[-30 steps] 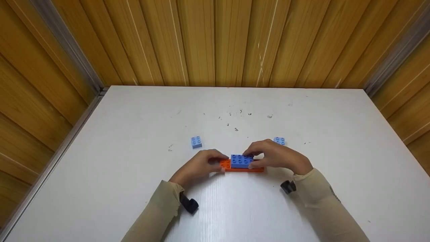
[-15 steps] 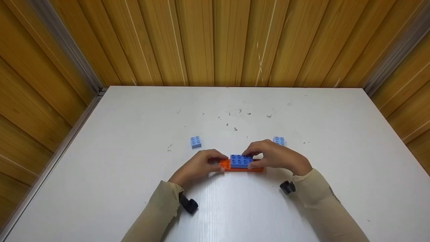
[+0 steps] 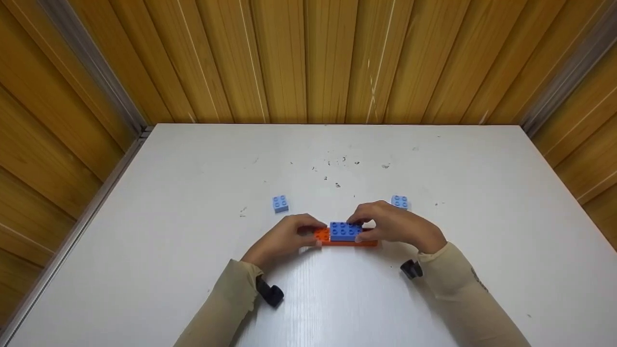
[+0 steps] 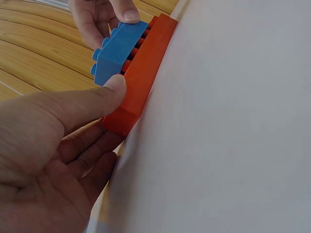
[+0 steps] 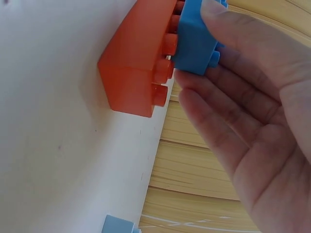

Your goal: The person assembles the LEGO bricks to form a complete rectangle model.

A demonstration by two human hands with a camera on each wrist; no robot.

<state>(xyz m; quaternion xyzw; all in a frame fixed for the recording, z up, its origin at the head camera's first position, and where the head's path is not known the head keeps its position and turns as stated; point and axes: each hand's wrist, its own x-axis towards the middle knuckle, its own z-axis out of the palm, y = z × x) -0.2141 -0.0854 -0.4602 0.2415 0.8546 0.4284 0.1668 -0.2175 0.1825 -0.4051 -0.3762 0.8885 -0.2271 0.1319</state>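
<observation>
A long orange-red toy brick (image 3: 349, 244) lies on the white table in front of me, its studs facing up. On top of its studs sits a shorter blue brick (image 3: 343, 232), near the middle of its length. My left hand (image 3: 288, 237) grips the left end of the orange-red brick, thumb on the near side, as the left wrist view also shows. With thumb and fingers, my right hand (image 3: 397, 224) pinches the right end of the blue brick. In the right wrist view, bare studs of the orange-red brick (image 5: 129, 63) show beyond the blue brick (image 5: 194, 41).
Two small light-blue bricks lie farther back: one on the left (image 3: 280, 204), the other on the right (image 3: 399, 202), partly behind my right hand. Dark scuff marks dot the white tabletop (image 3: 193, 193). Wood-look panels (image 3: 328, 62) rise behind and at both sides.
</observation>
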